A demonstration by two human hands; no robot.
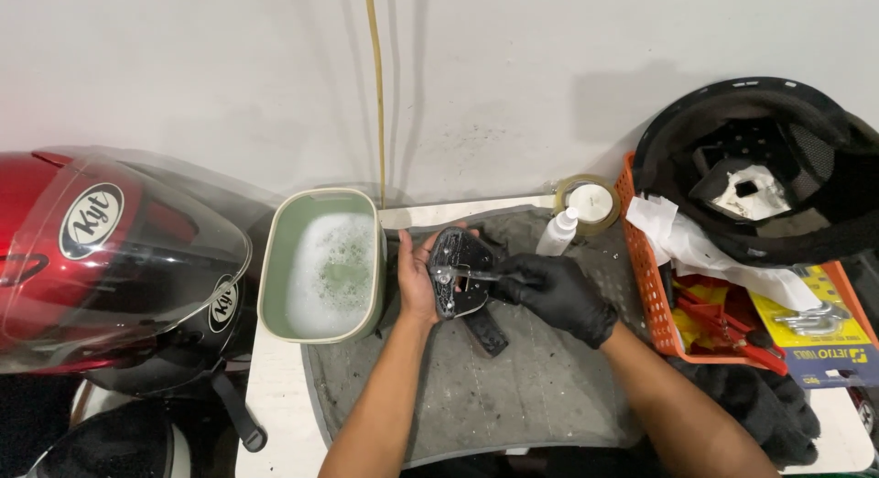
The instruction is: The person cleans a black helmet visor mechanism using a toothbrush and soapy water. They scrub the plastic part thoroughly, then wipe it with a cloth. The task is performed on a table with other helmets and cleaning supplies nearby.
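The bare left hand (417, 277) cups a small black part (460, 272) in its palm, its grip closed around the part's edge, above a grey mat (513, 386) on the worktop (275, 386). The gloved right hand (554, 295) pinches a thin metal tool (472, 276), grip narrow, with the tip touching the part. Just left of the hands stands a green tub (275, 258) of soapy water. A red helmet (101, 258) lies far left. Behind the hands are a spray bottle (557, 233) and tape roll (588, 203); an orange basket (648, 286) with a black helmet shell (824, 231) sits right.
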